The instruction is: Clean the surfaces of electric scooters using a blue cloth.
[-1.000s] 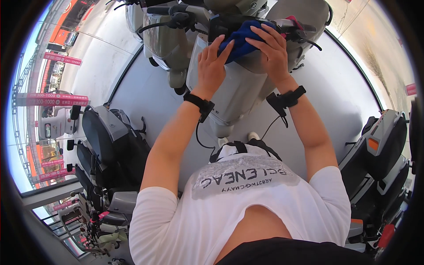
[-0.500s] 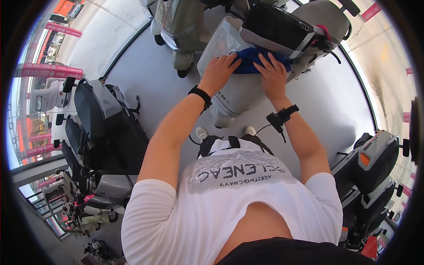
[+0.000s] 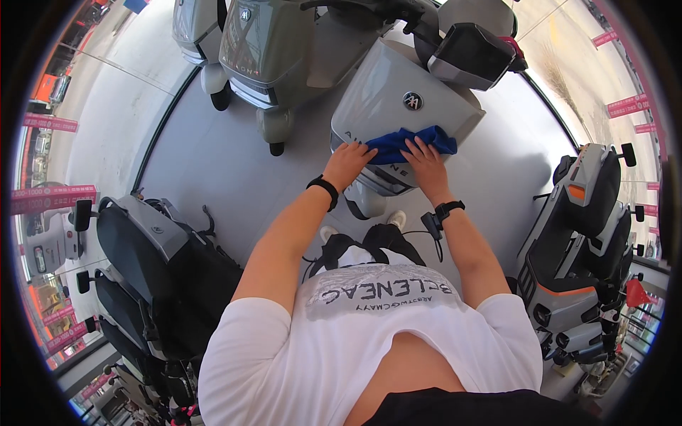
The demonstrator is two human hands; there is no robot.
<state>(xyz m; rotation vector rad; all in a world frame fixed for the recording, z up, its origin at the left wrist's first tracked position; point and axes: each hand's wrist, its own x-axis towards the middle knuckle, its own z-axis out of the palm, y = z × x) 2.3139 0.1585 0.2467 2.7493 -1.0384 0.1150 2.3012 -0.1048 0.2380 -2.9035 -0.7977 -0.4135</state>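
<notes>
Blue cloth: quantity 1 (image 3: 389, 147); spread crosswise on the lower part of the scooter front panel (image 3: 376, 92), at 6 o'clock from the round emblem (image 3: 413, 101).
Hands: quantity 2; left hand (image 3: 347, 165) at 8 o'clock from the cloth, right hand (image 3: 428, 172) at 5 o'clock.
Black wristbands: quantity 2, one per wrist.
Neighbouring scooters: quantity 2 near 11 o'clock of the view, one olive-grey (image 3: 257, 42), one silver-grey (image 3: 193, 32).
White shoes: quantity 2 (image 3: 398, 219).
Change from half a second ago: cloth and both hands are lower on the panel; emblem now fully exposed.
Left fingers: close together, slightly bent, touching the cloth's 9 o'clock end; whether they pinch it cannot be told.
Right fingers: extended, slightly spread, laid over the cloth, not clenched.
</notes>
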